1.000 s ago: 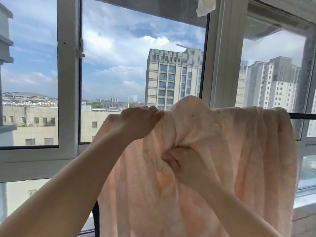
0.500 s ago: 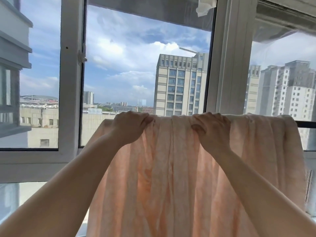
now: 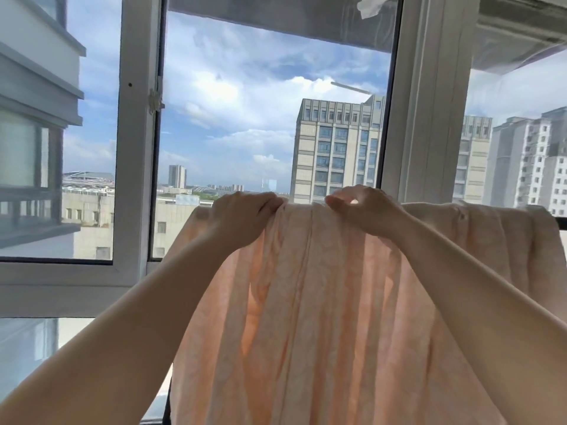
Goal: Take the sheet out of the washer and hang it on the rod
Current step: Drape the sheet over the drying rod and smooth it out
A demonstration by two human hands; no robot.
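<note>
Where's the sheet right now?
In the head view, the peach sheet is draped over the dark rod in front of the window frame, its top edge pinched by the left hand and right hand.

A pale peach sheet [image 3: 322, 302], faintly mottled with a lighter tone-on-tone pattern, glows orange where sunlight passes through its folds. The rod [image 3: 562, 221] showing at its right end is black. White window frames [image 3: 135, 148] stand against a blue sky with white clouds and beige-grey tower blocks [image 3: 336, 148].
</note>
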